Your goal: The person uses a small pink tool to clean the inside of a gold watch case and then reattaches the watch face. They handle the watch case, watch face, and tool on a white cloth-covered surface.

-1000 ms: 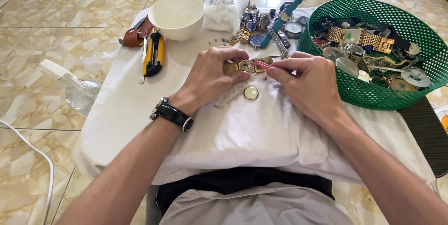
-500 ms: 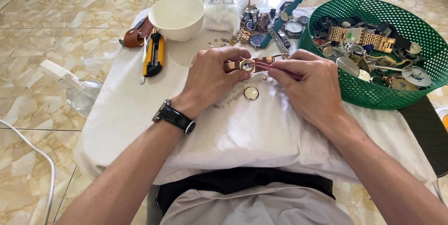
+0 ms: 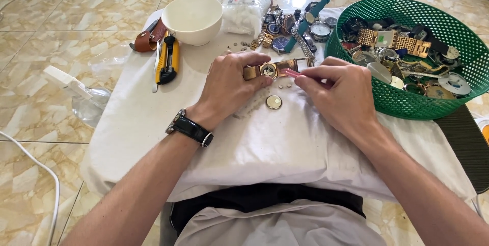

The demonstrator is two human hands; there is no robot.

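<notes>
My left hand (image 3: 232,84) grips a gold wristwatch (image 3: 275,68) with its back opened, holding it down on the white cloth (image 3: 254,139). Just right of the watch, my right hand (image 3: 338,95) pinches a thin pink tool (image 3: 294,73) whose tip points at the open case. A round watch back cover (image 3: 273,102) lies on the cloth just below the watch, with a few tiny round parts (image 3: 285,87) beside it. A black-strapped watch is on my left wrist (image 3: 189,127).
A green plastic basket (image 3: 407,100) full of watches and parts stands at the right. Behind are a white bowl (image 3: 192,19), a yellow utility knife (image 3: 167,60), a brown leather case (image 3: 148,38), a plastic bag (image 3: 248,4) and a pile of loose watches (image 3: 298,24).
My hands and the watch have barely shifted. The pink tool's tip stays at the open watch case.
</notes>
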